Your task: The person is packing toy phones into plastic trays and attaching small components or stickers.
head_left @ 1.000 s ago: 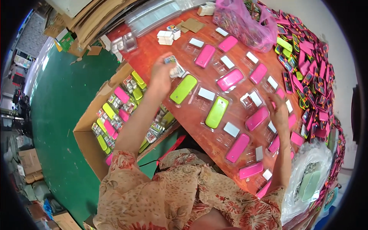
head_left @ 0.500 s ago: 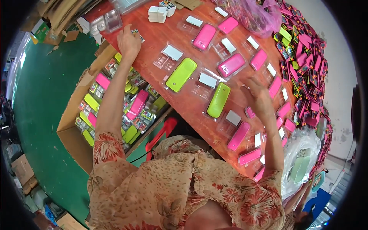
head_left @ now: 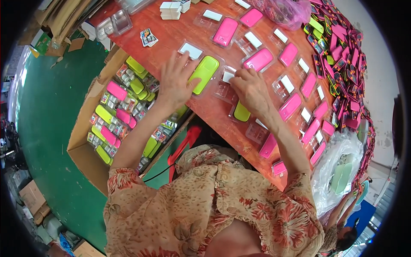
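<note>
My left hand is open, fingers spread over the left side of a clear plastic blister tray. A white card lies in that tray, beside a lime-green phone-shaped case. Fingertips of my left hand are close to both. My right hand is closed, fingers bent together at the edge of a second white card in the neighbouring tray. It covers much of another lime-green case; whatever is between its fingers is hidden.
Several trays with pink cases spread across the red table. Small printed cards and a white card stack lie at the far left. A cardboard box of packed cases stands left; loose pink-and-black pieces pile up right.
My left hand has left the small printed cards and come nearer, to the green case's tray. My right hand has moved left from the pink cases to the second green case's tray.
</note>
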Demonstrator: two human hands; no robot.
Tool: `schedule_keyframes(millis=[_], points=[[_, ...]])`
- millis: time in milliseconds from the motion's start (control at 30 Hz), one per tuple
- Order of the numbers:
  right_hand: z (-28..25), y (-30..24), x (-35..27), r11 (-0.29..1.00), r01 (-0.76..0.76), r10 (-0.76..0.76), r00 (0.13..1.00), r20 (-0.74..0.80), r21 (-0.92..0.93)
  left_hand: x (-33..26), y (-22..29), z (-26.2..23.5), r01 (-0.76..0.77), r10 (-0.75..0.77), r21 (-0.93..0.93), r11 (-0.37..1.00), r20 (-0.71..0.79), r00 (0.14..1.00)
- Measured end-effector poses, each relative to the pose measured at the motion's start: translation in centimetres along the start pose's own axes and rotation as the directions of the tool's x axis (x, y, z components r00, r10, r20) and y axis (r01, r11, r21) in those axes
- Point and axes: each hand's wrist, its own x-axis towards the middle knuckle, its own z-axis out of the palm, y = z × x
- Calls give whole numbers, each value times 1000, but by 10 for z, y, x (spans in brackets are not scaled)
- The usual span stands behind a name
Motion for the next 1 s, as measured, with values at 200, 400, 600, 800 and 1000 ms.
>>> schedule_keyframes(millis=[200, 400, 600, 800, 1000], points=[[13, 5, -12, 994, -44, 43, 999, -14, -99, -8, 10, 2, -56, 42, 71, 996, 185, 982], [-24, 39, -13, 981, -104, 120, 989, -87, 163, 9, 23, -7, 33, -38, 33, 999, 152, 988], [-78, 177, 67, 983, -181, 167, 886, -433, 9, 95, 38, 5, -180, 170, -301, 937, -60, 984], [-66, 281, 109, 925, -377, 366, 862, -352, 37, 253, 85, 55, -476, 403, -302, 826, -274, 873], [-34, 266, 113, 949, -314, 315, 949, -27, 17, 370, 71, 138, -271, 287, -232, 934, 37, 957]])
